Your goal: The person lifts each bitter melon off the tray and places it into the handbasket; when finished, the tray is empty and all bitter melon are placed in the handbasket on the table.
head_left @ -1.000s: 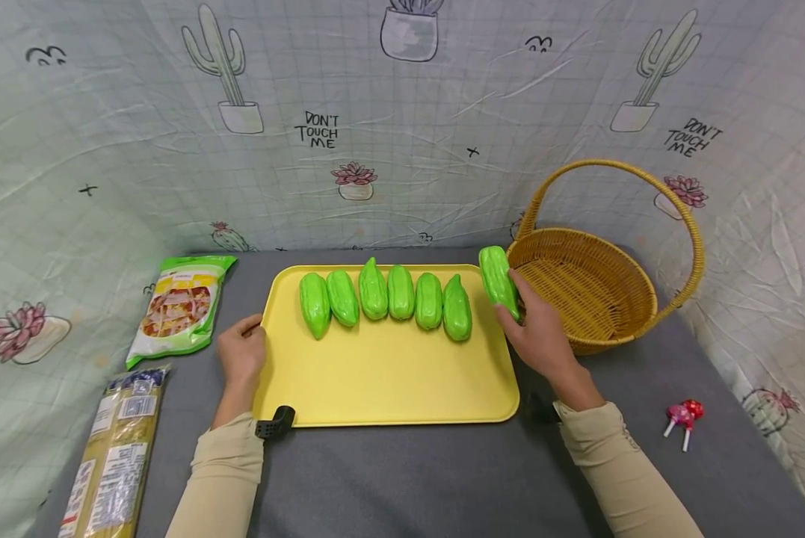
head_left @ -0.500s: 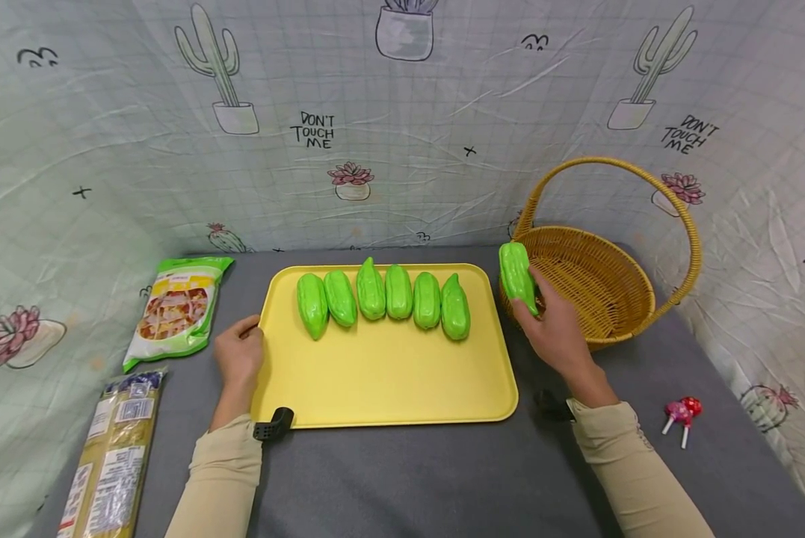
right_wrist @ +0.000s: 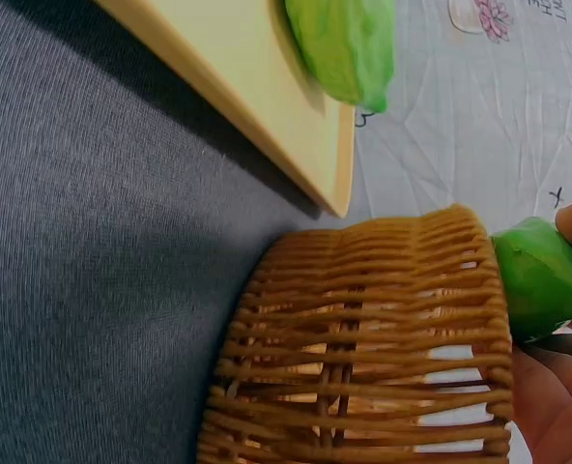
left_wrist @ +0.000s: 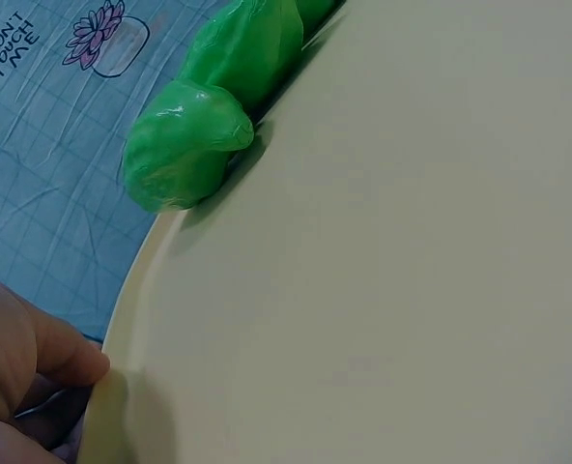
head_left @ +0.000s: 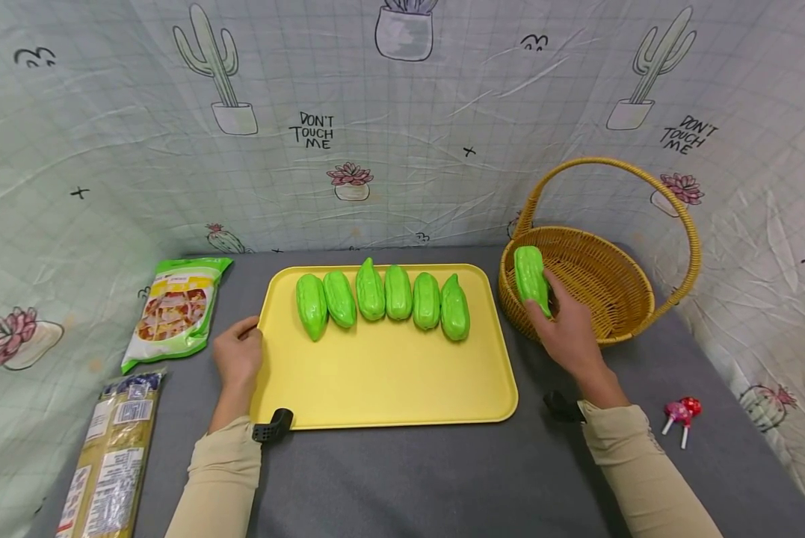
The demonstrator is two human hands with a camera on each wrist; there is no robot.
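In the head view, we see the right hand (head_left: 569, 329) gripping a glossy green, elongated, ridged vegetable (head_left: 529, 273) between thumb and fingers, above the left side of a brown, round wicker basket (head_left: 607, 288). The left hand (head_left: 238, 355), fingers curled, pinches the left edge of a yellow rectangular tray (head_left: 382, 381), where six similar green vegetables (head_left: 398, 293) lie in a row. From the left wrist, we find a fingertip (left_wrist: 91, 365) touching the tray's rim. From the right wrist, we see the gripped vegetable by the basket's rim; we cannot tell whether they touch.
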